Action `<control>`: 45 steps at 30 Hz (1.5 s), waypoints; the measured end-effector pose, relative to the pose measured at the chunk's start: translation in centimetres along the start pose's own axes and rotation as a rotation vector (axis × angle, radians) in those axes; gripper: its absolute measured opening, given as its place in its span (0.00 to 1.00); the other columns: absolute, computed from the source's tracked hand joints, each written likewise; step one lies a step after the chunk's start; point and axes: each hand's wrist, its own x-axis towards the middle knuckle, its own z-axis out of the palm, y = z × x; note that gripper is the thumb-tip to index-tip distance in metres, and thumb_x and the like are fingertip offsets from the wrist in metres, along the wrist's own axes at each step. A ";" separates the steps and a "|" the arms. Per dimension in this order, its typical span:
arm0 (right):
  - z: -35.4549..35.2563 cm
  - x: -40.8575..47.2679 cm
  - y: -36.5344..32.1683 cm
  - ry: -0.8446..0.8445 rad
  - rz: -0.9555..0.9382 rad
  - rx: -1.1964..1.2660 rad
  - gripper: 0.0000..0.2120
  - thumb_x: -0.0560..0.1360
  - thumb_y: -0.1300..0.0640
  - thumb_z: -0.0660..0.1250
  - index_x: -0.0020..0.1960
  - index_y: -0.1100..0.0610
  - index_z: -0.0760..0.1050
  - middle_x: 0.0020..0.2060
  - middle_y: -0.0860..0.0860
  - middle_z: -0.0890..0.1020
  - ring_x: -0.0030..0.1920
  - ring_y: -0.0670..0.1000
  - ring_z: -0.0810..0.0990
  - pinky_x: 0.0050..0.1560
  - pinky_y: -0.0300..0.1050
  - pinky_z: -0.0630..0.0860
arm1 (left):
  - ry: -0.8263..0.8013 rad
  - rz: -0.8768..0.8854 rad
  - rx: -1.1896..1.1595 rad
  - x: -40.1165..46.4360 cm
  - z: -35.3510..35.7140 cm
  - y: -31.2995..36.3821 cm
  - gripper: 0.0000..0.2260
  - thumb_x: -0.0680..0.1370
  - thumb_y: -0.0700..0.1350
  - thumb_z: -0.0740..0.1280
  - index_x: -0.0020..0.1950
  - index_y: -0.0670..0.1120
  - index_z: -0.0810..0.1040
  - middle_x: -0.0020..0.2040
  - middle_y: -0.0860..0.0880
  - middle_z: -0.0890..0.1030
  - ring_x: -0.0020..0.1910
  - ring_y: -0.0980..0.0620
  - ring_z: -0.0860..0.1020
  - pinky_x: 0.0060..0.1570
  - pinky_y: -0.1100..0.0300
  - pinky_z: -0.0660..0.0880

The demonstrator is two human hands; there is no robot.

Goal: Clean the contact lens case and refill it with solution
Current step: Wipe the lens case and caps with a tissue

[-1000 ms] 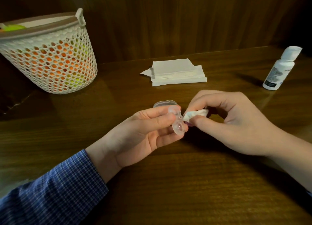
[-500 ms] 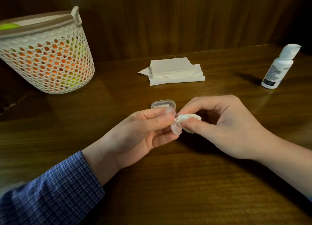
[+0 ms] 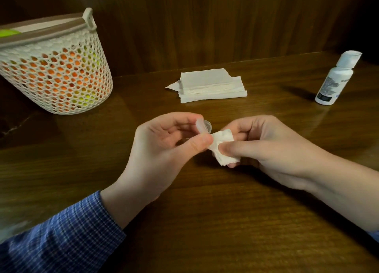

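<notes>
Both hands sit higher than before; left hand [image 3: 164,147] fingers pinch the lens case [image 3: 204,127], now turned upright; right hand [image 3: 266,149] fingers clamp the tissue [image 3: 223,147] just beside.

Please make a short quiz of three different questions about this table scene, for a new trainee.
1. True or false: the solution bottle stands upright, with no hand on it.
2. What does the right hand hold? A) a folded tissue B) a pen C) the basket
3. Fill in: the left hand pinches the clear lens ____.

Key: 1 true; 2 A, the tissue is pressed beside the case; 3 case.
</notes>
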 end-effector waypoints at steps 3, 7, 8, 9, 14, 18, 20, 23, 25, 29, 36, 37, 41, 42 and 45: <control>0.1 0.2 -0.2 -0.071 0.197 0.214 0.05 0.68 0.64 0.75 0.42 0.58 0.87 0.41 0.56 0.88 0.37 0.47 0.86 0.33 0.36 0.80 | 0.033 0.204 0.237 -0.3 0.2 0.1 0.13 0.71 0.45 0.76 0.54 0.48 0.83 0.51 0.50 0.86 0.53 0.50 0.86 0.48 0.62 0.83; -0.4 0.5 -0.5 -0.198 0.404 0.493 0.07 0.67 0.67 0.75 0.45 0.62 0.87 0.39 0.58 0.86 0.34 0.47 0.85 0.31 0.36 0.81 | 0.021 0.376 0.345 -0.4 0.2 0.2 0.13 0.72 0.39 0.77 0.55 0.44 0.82 0.54 0.48 0.85 0.55 0.48 0.85 0.47 0.59 0.85; -0.5 0.5 -0.5 -0.214 0.436 0.541 0.09 0.65 0.67 0.76 0.45 0.64 0.87 0.39 0.59 0.85 0.34 0.48 0.84 0.31 0.36 0.81 | 0.004 0.413 0.367 -0.4 0.2 0.3 0.13 0.72 0.37 0.77 0.55 0.43 0.82 0.54 0.46 0.84 0.55 0.47 0.85 0.47 0.58 0.85; -0.5 0.5 -0.4 -0.221 0.453 0.563 0.11 0.63 0.67 0.76 0.46 0.64 0.86 0.39 0.59 0.85 0.33 0.48 0.84 0.31 0.37 0.81 | -0.012 0.448 0.395 -0.4 0.2 0.3 0.14 0.72 0.36 0.77 0.55 0.42 0.82 0.54 0.45 0.84 0.55 0.47 0.85 0.48 0.57 0.85; -0.7 0.5 -0.1 -0.139 0.403 0.505 0.09 0.67 0.66 0.75 0.47 0.62 0.86 0.39 0.58 0.84 0.33 0.48 0.83 0.31 0.37 0.81 | -0.059 0.459 0.411 -0.8 0.6 0.1 0.15 0.71 0.38 0.78 0.57 0.39 0.83 0.56 0.44 0.83 0.59 0.48 0.84 0.52 0.56 0.84; -0.5 0.5 0.1 -0.049 0.315 0.345 0.10 0.65 0.61 0.76 0.46 0.59 0.85 0.39 0.56 0.85 0.33 0.47 0.82 0.30 0.36 0.79 | -0.100 0.334 0.243 -1.0 0.8 -0.1 0.12 0.72 0.41 0.77 0.55 0.43 0.83 0.58 0.43 0.82 0.62 0.42 0.82 0.56 0.50 0.83; -0.4 0.5 0.2 0.008 0.264 0.272 0.10 0.64 0.59 0.77 0.46 0.58 0.84 0.38 0.55 0.85 0.33 0.46 0.82 0.29 0.36 0.78 | -0.104 0.249 0.170 -1.0 0.7 -0.3 0.10 0.74 0.42 0.76 0.54 0.42 0.85 0.58 0.44 0.82 0.63 0.43 0.81 0.56 0.53 0.83; -0.3 0.4 0.1 0.065 0.196 0.177 0.12 0.62 0.54 0.78 0.45 0.55 0.85 0.38 0.53 0.86 0.34 0.45 0.83 0.30 0.36 0.77 | -0.111 0.172 0.198 -0.9 0.7 -0.3 0.09 0.74 0.44 0.73 0.50 0.41 0.87 0.56 0.47 0.83 0.62 0.46 0.82 0.53 0.60 0.82; -0.2 0.3 0.1 0.095 0.150 0.105 0.16 0.60 0.51 0.78 0.46 0.55 0.85 0.39 0.53 0.87 0.35 0.45 0.83 0.30 0.36 0.77 | -0.109 0.142 0.225 -0.8 0.8 -0.5 0.08 0.74 0.44 0.72 0.49 0.42 0.87 0.54 0.48 0.84 0.60 0.47 0.82 0.53 0.61 0.82; -0.1 0.1 0.4 0.116 0.050 -0.087 0.12 0.65 0.53 0.80 0.47 0.54 0.85 0.39 0.50 0.88 0.37 0.44 0.84 0.34 0.35 0.77 | -0.125 0.026 0.190 -0.5 0.5 -1.0 0.11 0.71 0.45 0.74 0.51 0.43 0.82 0.51 0.47 0.85 0.56 0.47 0.85 0.54 0.55 0.83; -0.1 -0.2 0.7 0.102 -0.186 -0.450 0.01 0.73 0.52 0.75 0.44 0.48 0.87 0.38 0.46 0.87 0.42 0.46 0.84 0.45 0.42 0.83 | -0.205 -0.044 0.331 -0.5 0.1 -1.1 0.21 0.73 0.38 0.76 0.66 0.47 0.80 0.55 0.54 0.86 0.53 0.55 0.86 0.50 0.61 0.83; -0.2 -0.2 0.7 0.083 -0.180 -0.473 0.02 0.74 0.53 0.75 0.43 0.48 0.87 0.38 0.46 0.87 0.42 0.45 0.84 0.45 0.42 0.82 | -0.194 -0.036 0.357 -0.6 0.1 -1.1 0.21 0.73 0.39 0.77 0.65 0.48 0.81 0.54 0.55 0.87 0.52 0.57 0.86 0.48 0.62 0.83; -0.8 -0.1 0.7 0.063 -0.180 -0.593 0.06 0.75 0.55 0.73 0.44 0.44 0.86 0.41 0.39 0.86 0.45 0.40 0.83 0.46 0.36 0.80 | -0.173 -0.057 0.394 -0.8 -0.1 -1.0 0.22 0.72 0.38 0.78 0.65 0.49 0.81 0.51 0.54 0.87 0.49 0.56 0.86 0.46 0.60 0.84; -1.0 -0.1 0.7 0.070 -0.190 -0.624 0.07 0.75 0.55 0.72 0.45 0.43 0.86 0.42 0.37 0.86 0.45 0.40 0.83 0.46 0.35 0.80 | -0.184 -0.059 0.390 -0.9 -0.1 -0.9 0.23 0.73 0.37 0.78 0.65 0.49 0.80 0.51 0.53 0.87 0.50 0.55 0.86 0.46 0.60 0.84; -1.4 -0.2 0.6 0.028 -0.198 -0.680 0.09 0.76 0.56 0.71 0.46 0.42 0.85 0.44 0.38 0.86 0.46 0.43 0.84 0.49 0.42 0.82 | -0.227 -0.021 0.451 -0.9 -0.3 -0.6 0.21 0.71 0.40 0.79 0.62 0.50 0.82 0.50 0.55 0.86 0.50 0.56 0.86 0.47 0.62 0.83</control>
